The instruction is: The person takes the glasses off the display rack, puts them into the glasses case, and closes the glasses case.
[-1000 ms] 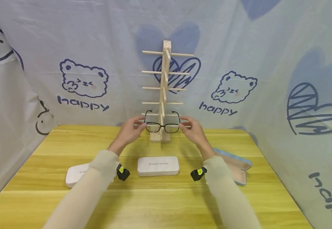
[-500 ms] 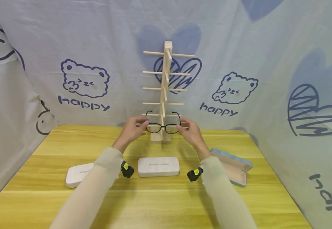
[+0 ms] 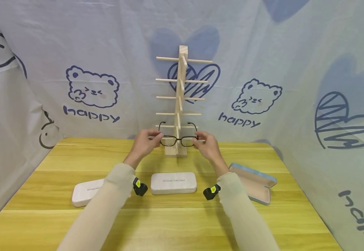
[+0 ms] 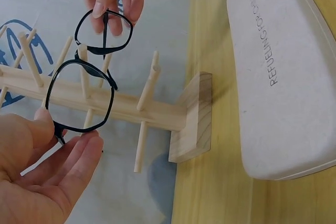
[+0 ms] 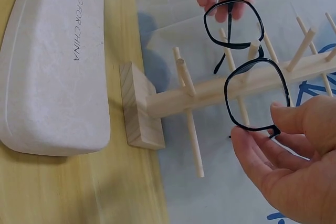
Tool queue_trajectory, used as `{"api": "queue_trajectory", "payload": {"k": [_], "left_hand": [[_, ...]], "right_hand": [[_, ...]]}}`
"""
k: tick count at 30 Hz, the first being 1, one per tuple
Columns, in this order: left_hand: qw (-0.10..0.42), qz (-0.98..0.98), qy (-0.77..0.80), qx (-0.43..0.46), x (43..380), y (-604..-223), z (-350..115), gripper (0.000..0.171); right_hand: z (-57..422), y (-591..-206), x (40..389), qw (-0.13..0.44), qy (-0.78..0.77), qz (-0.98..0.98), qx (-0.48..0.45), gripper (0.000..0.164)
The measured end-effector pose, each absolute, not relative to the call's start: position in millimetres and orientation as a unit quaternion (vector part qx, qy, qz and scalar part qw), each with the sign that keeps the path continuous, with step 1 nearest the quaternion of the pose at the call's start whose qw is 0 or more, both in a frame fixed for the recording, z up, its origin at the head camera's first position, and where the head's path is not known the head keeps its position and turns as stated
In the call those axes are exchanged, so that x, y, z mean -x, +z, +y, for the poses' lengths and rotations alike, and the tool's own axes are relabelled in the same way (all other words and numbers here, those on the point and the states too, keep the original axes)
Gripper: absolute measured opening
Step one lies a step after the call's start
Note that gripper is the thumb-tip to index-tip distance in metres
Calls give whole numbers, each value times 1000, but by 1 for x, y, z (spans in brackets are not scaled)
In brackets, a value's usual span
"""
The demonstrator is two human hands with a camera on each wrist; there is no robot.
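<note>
A pair of black-rimmed eyeglasses [image 3: 178,139] is at the lower part of a wooden display stand [image 3: 182,75], lenses facing me and temples unfolded toward the back. My left hand [image 3: 143,143] pinches its left hinge corner between thumb and fingers. At the opposite corner my right hand [image 3: 207,145] holds the frame the same way. The left wrist view shows the bridge right at the tip of a short front peg [image 4: 82,52]. Seen from the right wrist, the right thumb and fingers [image 5: 252,153] lie at the rim's outer end.
A white glasses case [image 3: 174,183] lies closed before the stand. Another white case [image 3: 86,192] is partly behind my left sleeve. To the right, a blue case [image 3: 257,183] lies open, partly covered by the right sleeve. A printed cloth [image 3: 131,42] hangs behind the table.
Both hands have shifted slightly inward along the eyeglasses, the forearms drawing a little closer together. The eyeglasses stay at nearly the same height on the stand.
</note>
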State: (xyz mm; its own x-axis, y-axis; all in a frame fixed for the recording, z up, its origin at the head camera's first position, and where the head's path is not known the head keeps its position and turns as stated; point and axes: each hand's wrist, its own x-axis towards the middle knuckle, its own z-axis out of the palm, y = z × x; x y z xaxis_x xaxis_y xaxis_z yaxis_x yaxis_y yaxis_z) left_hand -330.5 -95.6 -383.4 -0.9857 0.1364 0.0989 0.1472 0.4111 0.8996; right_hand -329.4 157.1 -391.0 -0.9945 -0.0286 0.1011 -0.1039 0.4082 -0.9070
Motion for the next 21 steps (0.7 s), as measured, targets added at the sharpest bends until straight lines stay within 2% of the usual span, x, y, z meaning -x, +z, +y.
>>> {"api": "queue_trajectory", "payload": {"k": [10, 21], "left_hand": [[17, -839, -537, 90, 321, -376, -99, 37], [14, -820, -566, 84, 305, -367, -110, 34]], "right_hand": [[159, -384, 320, 50, 533, -843, -46, 43], [155, -379, 307, 75, 556, -825, -70, 53]]}}
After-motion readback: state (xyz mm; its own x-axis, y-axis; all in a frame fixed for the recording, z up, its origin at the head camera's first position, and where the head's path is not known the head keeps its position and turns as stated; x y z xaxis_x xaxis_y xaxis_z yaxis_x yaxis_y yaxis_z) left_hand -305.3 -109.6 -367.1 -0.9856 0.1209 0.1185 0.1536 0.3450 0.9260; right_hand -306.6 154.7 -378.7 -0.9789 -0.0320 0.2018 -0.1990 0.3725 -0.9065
